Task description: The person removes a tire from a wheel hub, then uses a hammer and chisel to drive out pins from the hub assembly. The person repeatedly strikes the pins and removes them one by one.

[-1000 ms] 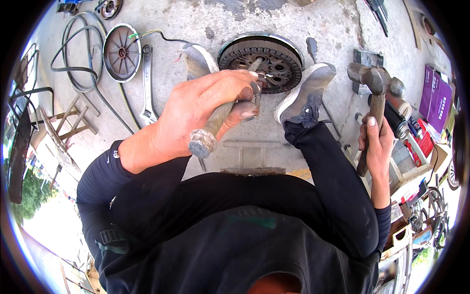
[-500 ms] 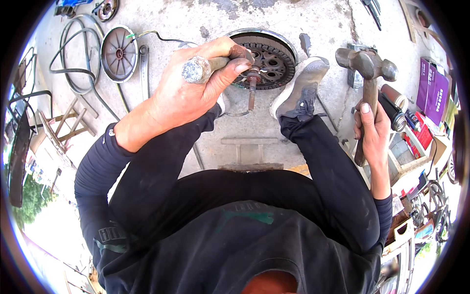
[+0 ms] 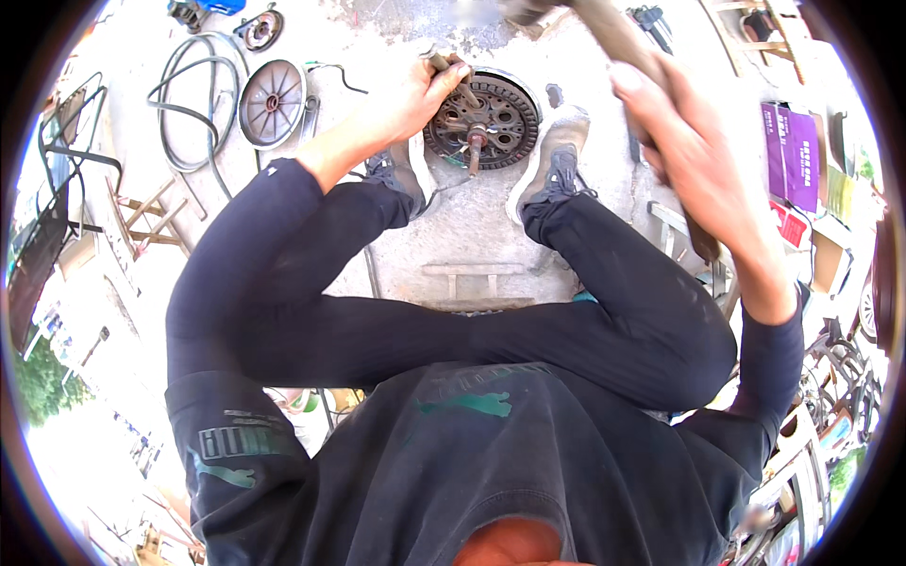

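Concrete floor [image 3: 472, 226], seen from above: a rod [image 3: 435, 59] held at a hub [image 3: 500, 123], a hammer [image 3: 613, 38] raised.
The hub lies at 12 o'clock between two shoes [image 3: 557, 156], its axle [image 3: 476, 149] pointing toward 6. Just short of 12, the left hand [image 3: 415, 104] grasps the rod, whose tip reaches over the hub; contact is unclear. At 2 o'clock, the right hand [image 3: 698, 156] grips the hammer's handle; its blurred head sits past 12, at the top edge. This looks like a striking step: a blow from here would call for a steady rod, hit squarely, clear of the left hand.
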`<control>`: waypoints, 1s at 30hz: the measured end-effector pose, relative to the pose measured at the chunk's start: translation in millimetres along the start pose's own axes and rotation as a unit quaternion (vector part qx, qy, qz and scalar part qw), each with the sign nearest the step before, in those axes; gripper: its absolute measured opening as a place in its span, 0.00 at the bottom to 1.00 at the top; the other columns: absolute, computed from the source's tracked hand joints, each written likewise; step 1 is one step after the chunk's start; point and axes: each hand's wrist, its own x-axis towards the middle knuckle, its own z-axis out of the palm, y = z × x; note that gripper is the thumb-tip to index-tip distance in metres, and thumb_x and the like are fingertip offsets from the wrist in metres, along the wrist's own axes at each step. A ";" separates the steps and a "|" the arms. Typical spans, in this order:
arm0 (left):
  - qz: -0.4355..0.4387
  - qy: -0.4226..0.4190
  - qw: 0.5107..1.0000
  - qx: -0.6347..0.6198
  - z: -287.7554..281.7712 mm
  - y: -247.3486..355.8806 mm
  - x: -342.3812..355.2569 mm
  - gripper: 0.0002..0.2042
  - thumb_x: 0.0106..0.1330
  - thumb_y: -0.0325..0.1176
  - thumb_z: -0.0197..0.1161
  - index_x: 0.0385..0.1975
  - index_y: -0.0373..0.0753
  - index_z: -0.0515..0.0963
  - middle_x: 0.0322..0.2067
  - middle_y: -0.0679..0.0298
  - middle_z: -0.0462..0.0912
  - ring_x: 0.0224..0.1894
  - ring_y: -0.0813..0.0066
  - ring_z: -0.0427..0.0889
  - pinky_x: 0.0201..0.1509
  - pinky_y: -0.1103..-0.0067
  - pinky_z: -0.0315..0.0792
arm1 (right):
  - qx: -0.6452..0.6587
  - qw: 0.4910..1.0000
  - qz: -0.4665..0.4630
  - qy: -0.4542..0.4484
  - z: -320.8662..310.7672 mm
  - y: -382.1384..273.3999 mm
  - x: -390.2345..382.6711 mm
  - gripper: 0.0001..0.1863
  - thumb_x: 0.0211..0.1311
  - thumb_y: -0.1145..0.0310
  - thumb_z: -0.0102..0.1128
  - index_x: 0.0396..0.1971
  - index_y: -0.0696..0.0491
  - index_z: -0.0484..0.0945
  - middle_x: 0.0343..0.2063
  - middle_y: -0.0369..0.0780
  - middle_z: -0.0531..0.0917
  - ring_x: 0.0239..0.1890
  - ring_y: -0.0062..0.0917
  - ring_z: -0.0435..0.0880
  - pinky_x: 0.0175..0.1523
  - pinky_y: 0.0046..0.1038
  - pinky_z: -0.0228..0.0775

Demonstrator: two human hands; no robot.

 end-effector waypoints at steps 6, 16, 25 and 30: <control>0.011 0.106 0.992 0.072 29.7 -0.7 2.1 0.20 0.75 0.48 0.55 0.43 0.35 0.82 0.33 0.45 0.86 0.37 0.45 0.86 0.43 0.60 0.78 | -0.067 0.996 -0.021 -0.059 21.6 -48.3 15.9 0.24 0.75 0.50 0.54 0.41 0.61 0.78 0.22 0.40 0.76 0.25 0.25 0.76 0.32 0.31 0.69; -0.007 0.148 0.987 0.057 34.7 1.0 2.9 0.20 0.73 0.47 0.56 0.37 0.34 0.83 0.30 0.42 0.84 0.36 0.41 0.84 0.42 0.56 0.77 | -0.158 0.978 -0.132 0.022 47.4 -49.2 21.5 0.26 0.71 0.50 0.57 0.33 0.64 0.79 0.26 0.55 0.83 0.33 0.50 0.85 0.41 0.45 0.76; -0.001 0.157 0.986 0.047 33.6 4.2 1.4 0.18 0.73 0.46 0.57 0.36 0.34 0.82 0.30 0.42 0.84 0.36 0.40 0.83 0.41 0.56 0.77 | -0.244 0.966 -0.062 -0.067 36.5 -79.6 23.8 0.27 0.73 0.49 0.54 0.37 0.64 0.78 0.28 0.56 0.83 0.35 0.49 0.85 0.42 0.45 0.75; 0.008 0.158 0.987 0.040 34.9 5.3 1.5 0.18 0.73 0.45 0.57 0.37 0.34 0.82 0.30 0.43 0.84 0.36 0.40 0.83 0.40 0.57 0.76 | -0.092 0.956 -0.266 0.086 7.5 -110.4 25.3 0.28 0.75 0.45 0.51 0.41 0.60 0.79 0.22 0.48 0.81 0.26 0.35 0.82 0.36 0.38 0.73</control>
